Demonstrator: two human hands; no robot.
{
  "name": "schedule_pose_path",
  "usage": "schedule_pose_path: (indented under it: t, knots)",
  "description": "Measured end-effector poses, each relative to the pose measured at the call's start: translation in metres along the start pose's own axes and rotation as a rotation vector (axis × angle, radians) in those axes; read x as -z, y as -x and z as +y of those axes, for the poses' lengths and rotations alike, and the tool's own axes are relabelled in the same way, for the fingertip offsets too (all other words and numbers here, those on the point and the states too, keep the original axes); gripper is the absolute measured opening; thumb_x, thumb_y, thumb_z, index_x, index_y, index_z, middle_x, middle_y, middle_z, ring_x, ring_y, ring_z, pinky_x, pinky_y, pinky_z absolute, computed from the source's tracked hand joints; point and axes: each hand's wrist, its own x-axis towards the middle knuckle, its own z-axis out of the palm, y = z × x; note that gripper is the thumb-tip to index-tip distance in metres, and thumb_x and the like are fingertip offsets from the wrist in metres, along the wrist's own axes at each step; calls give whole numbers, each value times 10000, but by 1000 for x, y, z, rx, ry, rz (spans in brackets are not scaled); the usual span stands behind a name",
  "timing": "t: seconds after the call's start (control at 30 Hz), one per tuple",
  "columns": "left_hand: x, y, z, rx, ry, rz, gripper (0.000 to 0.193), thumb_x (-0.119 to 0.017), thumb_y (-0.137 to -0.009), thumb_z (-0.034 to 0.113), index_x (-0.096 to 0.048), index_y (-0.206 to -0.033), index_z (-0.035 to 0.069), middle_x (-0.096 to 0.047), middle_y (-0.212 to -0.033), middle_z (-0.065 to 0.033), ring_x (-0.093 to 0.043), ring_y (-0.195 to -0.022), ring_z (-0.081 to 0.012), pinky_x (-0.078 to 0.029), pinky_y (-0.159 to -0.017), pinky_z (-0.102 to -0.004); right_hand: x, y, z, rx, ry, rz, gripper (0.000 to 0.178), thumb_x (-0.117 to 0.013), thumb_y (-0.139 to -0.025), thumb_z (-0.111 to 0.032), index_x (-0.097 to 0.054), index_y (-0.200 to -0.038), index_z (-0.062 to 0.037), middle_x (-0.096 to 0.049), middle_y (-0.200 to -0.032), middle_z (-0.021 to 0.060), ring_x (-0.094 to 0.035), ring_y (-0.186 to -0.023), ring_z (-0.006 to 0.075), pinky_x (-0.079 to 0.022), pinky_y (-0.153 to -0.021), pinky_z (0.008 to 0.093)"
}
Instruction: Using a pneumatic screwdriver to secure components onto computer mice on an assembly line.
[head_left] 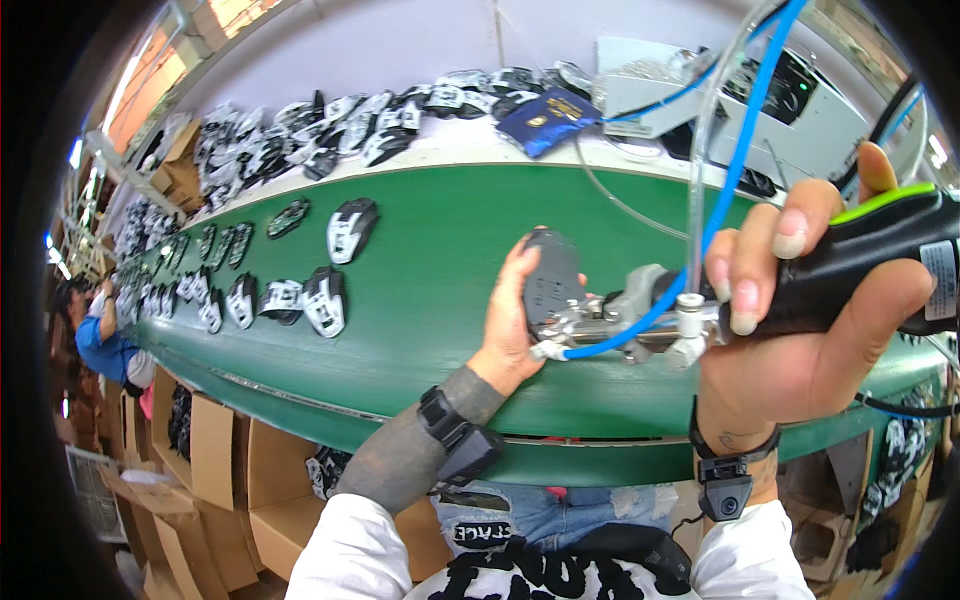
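Note:
My left hand (507, 320) grips a dark grey, rounded plastic housing (553, 270), shaped like a computer mouse, upright above the green belt. In my right hand (775, 370) is a black power screwdriver (865, 255) with a bright green strip, held nearly level. Its metal nose (590, 328) points left and meets the lower part of the housing; the exact contact spot is hidden by the fittings. A blue air hose (743, 160) and a clear tube (699, 180) run from the screwdriver's front upward.
The green conveyor belt (430, 230) carries several black-and-white mouse-like housings (324, 302) at left. More are heaped on the back ledge (385, 130), beside a blue packet (547, 121) and a grey machine (640, 112). Cardboard boxes (215, 440) stand below; a person (103, 345) works far left.

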Motion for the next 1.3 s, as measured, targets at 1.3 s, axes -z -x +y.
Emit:
schedule_pose_path:
  t: [1.3]
  knots:
    - [15, -34, -26, 100, -87, -176, 358, -485, -905, 297, -467, -1212, 115, -548, -1134, -134, -612, -881, -293, -542, -742, -491, 122, -11, -13, 79, -81, -87, 323, -518, -922, -305, -570, -1072, -23, -596, -945, 130, -490, -626, 138, -428, -609, 312]
